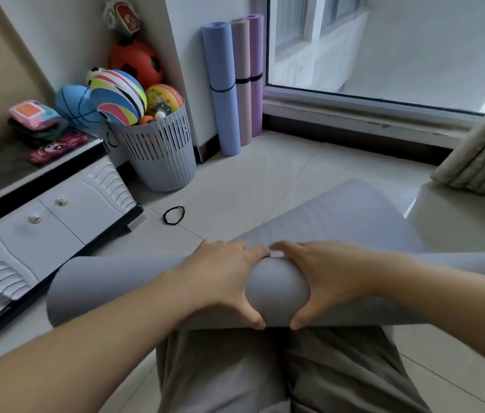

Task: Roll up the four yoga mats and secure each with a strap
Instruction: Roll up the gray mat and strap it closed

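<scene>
While both hands press on the thick grey foam yoga mat, the roll is only part made: a fat cylinder lies across the person's lap, and the unrolled grey tail runs away from it over the pale tiled floor toward the window. The left hand and the right hand sit side by side at the middle of that roll, fingers draped over the far side and thumbs hooked under the near side, so each is wrapped on the mat, not lying flat on it. Fingertips of the two hands nearly meet on top of the roll.

Judging by the shape, the middle is pinched tighter than the ends, which flare wider to either side. To finish this step well, I would slide the hands apart along the roll and keep even pressure, so the edges stay flush and no cone forms. Rolling forward over the tail in short turns, while drawing back slightly each time, should keep the layers snug.

A thin black elastic loop strap lies on the tiles beyond the roll, to its left, within reach for binding. Farther beyond the roll, three mats stand strapped against the wall: a blue rolled mat, a dusty-pink rolled mat and a purple rolled mat. This grey one seems the last.
</scene>
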